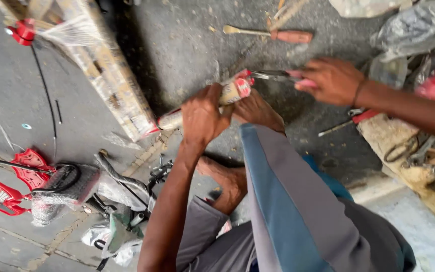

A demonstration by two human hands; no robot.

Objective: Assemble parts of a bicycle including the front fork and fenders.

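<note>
Over concrete, left hand [202, 117] grips tube [205, 105] (wrapped).

Right hand [331, 80] motion-blurred, its tool's [273, 75] tip perhaps pliers (handle hidden), forearm cut off.

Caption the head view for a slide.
Left hand grips a wrapped tube while right hand works pliers at its end.

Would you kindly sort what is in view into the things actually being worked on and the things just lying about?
In use:
- wrapped tube, gripped by the left hand
- pliers, held by the right hand at the tube's end

Lying about:
- screwdriver on the floor
- red plastic parts
- wrapped saddle
- cardboard-wrapped frame
</note>
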